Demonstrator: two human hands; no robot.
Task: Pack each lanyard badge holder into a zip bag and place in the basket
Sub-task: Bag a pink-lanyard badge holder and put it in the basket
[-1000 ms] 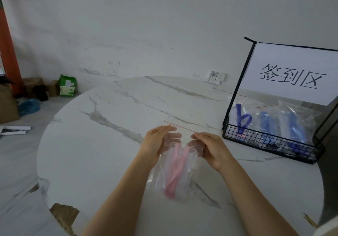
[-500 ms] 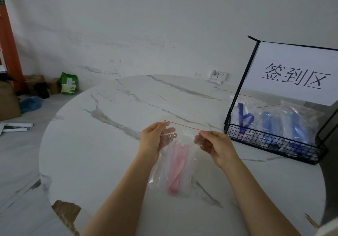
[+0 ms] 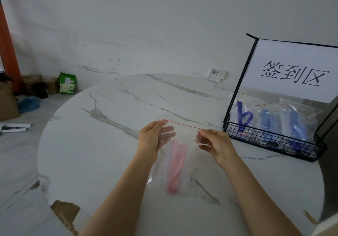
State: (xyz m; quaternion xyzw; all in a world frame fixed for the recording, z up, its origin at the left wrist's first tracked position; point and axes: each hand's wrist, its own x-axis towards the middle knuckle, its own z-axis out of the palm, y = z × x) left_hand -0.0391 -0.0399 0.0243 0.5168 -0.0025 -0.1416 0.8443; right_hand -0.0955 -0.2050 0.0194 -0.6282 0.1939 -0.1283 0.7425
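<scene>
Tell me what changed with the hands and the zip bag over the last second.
The left hand and right hand drew slightly apart along the top of the zip bag, so its red zip line shows longer and straighter. Both hands still pinch the bag with the pink lanyard inside; the wire basket of packed bags stayed put.

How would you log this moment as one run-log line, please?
left hand: pinches zip bag top | right hand: likewise | pink lanyard badge holder: inside bag | wire basket: bagged blue lanyards
</scene>
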